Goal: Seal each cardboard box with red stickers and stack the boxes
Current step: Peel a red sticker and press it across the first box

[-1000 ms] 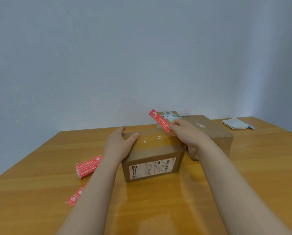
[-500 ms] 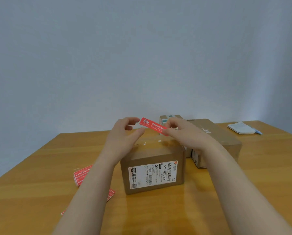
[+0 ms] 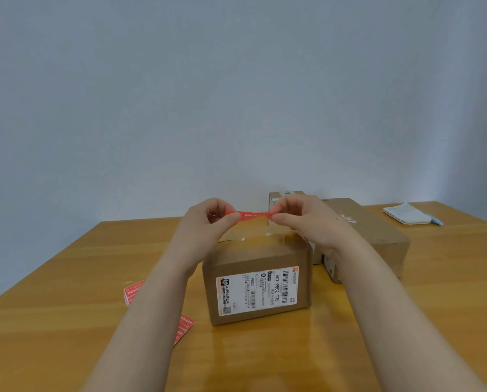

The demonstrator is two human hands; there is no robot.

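Nearest the person, a broad stretch of bare wooden table (image 3: 406, 349) lies open on the right side in front of the boxes, with the two forearms reaching out over it. On the left side, partly hidden under the left forearm, loose red stickers (image 3: 184, 328) lie flat on the wood, and a second small pile of stickers (image 3: 132, 291) sits a little farther out toward the left edge, which runs off diagonally with free tabletop around it. In the middle stands the front cardboard box (image 3: 258, 281), its flaps down so nothing inside can be seen, a white shipping label (image 3: 256, 291) on the face turned toward the person and a glossy strip of clear tape along the top. Above that top, not touching it, a single red sticker (image 3: 252, 215) is stretched level between the hands: the left hand (image 3: 208, 224) pinches its left end between thumb and forefinger, the right hand (image 3: 301, 219) pinches the other end the same way, the rest of the fingers curled in. Just behind and to the right lies a longer, lower closed box (image 3: 378, 236), close beside the front one, and a smaller box (image 3: 279, 198) peeks out behind the right hand. Far off near the right back corner rest a white notepad (image 3: 406, 215) and a blue pen (image 3: 436, 220), well apart from the boxes, with the pale wall (image 3: 236, 94) right behind the table's far edge.
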